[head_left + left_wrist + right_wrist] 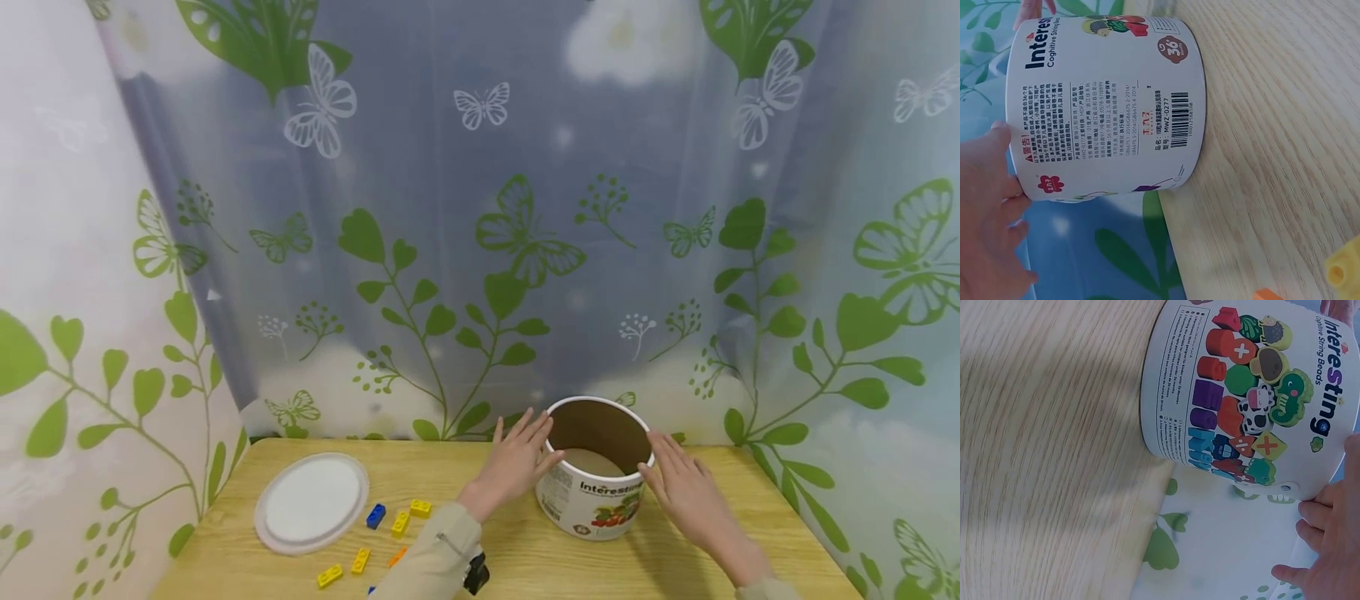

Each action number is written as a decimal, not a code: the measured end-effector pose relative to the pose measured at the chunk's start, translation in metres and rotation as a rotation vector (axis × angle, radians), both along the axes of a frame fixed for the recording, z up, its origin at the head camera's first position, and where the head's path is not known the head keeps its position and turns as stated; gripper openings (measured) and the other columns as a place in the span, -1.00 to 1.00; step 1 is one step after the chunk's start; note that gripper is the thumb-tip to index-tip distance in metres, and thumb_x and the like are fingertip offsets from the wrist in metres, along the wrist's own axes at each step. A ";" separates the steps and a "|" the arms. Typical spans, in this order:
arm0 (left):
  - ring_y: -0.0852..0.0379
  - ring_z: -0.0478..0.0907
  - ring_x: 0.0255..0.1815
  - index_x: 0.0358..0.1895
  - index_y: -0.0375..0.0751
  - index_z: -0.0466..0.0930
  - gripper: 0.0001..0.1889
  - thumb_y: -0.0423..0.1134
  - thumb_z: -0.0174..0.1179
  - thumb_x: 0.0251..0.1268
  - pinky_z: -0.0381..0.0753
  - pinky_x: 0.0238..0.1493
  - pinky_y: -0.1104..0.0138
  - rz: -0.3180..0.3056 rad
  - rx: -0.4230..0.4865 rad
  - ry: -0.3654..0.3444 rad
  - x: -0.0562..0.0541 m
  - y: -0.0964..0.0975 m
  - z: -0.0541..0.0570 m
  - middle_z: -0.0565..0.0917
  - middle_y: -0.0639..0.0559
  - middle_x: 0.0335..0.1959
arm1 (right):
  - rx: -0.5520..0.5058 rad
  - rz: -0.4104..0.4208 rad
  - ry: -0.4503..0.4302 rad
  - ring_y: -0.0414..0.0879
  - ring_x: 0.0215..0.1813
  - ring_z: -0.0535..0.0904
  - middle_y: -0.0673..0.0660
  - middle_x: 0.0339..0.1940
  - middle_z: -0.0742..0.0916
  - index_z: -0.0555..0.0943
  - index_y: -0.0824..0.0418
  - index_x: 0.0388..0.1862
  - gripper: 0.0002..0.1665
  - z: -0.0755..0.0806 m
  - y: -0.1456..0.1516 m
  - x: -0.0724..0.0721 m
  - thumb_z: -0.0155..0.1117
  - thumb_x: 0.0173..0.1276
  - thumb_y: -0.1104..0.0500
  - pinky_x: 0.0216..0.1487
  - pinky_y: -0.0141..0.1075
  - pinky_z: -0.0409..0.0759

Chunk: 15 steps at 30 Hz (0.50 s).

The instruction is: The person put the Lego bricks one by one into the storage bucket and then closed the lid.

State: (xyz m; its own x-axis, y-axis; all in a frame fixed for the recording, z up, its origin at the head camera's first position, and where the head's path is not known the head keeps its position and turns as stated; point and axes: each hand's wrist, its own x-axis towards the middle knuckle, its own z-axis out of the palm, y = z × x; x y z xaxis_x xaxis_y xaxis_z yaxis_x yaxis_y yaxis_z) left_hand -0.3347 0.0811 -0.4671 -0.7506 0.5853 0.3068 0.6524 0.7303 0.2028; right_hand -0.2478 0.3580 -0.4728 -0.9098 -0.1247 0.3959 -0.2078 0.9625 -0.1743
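A white round bucket [588, 504], printed "Interesting" above pictures of beads, stands upright and uncovered on the wooden table. Its brown inner wall [592, 425] shows in the head view. My left hand [516, 460] touches the left side of the rim, fingers extended and thumb toward the near edge. On the opposite side, my right hand [692, 497] rests its extended fingers along the rim. The left wrist view shows the barcode side of the bucket [1104, 112], with the left hand [991, 219] at its top edge. Colourful bead pictures face the right wrist camera.
Left on the table [517, 567] lies a round white lid [312, 502]. Several yellow bricks [401, 523], a blue brick [376, 516] and an orange piece [397, 556] lie between the lid and my left forearm. A butterfly-and-leaf curtain [480, 250] hangs behind the table.
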 end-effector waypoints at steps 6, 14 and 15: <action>-0.05 0.08 0.62 0.56 -0.14 0.25 -0.31 0.23 -0.16 0.59 0.02 0.54 -0.26 0.019 -0.011 0.005 0.005 -0.010 0.003 0.25 0.00 0.58 | 0.003 0.011 0.001 0.35 0.52 0.24 0.41 0.52 0.35 0.22 0.41 0.55 -0.27 0.000 -0.008 -0.001 -0.02 0.65 -0.05 0.39 0.42 0.22; -0.05 0.07 0.62 0.56 -0.16 0.25 -0.32 0.20 -0.13 0.60 0.04 0.52 -0.28 0.032 0.003 0.007 0.009 -0.022 0.000 0.25 -0.02 0.58 | -0.011 0.024 0.004 0.35 0.52 0.25 0.38 0.53 0.35 0.22 0.40 0.56 -0.26 -0.002 -0.018 -0.001 -0.04 0.65 -0.08 0.39 0.41 0.22; -0.05 0.06 0.63 0.56 -0.16 0.25 -0.31 0.21 -0.14 0.60 0.04 0.53 -0.28 0.032 0.002 0.005 0.010 -0.023 -0.001 0.24 -0.02 0.59 | -0.011 0.027 0.008 0.35 0.52 0.25 0.38 0.53 0.35 0.23 0.40 0.55 -0.26 -0.002 -0.019 -0.001 -0.04 0.65 -0.08 0.39 0.40 0.23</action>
